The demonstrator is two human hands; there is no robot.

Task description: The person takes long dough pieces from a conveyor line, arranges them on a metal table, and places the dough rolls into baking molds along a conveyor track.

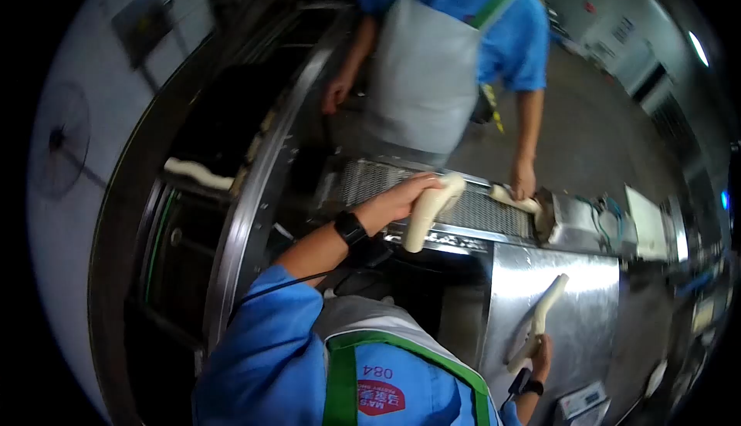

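My left hand [421,191], with a dark watch at its wrist, is closed on a pale dough strip [419,224] that droops over the near edge of a mesh conveyor [478,214]. It may be folded or doubled near the fingers. Low on the right, my right hand [543,356] grips another long dough strip [549,302], slightly bent, above a shiny steel table [590,291]. Part of that hand's fingers is hidden. Across the conveyor, a co-worker's hand [524,179] touches a shorter dough piece [509,197] lying on the mesh.
The co-worker in a white apron [421,71] stands opposite. A metal machine housing [579,221] sits at the conveyor's right end. A long steel rail [258,171] runs along the left, with a dough strip [199,173] beyond it. A small scale [584,403] stands at bottom right.
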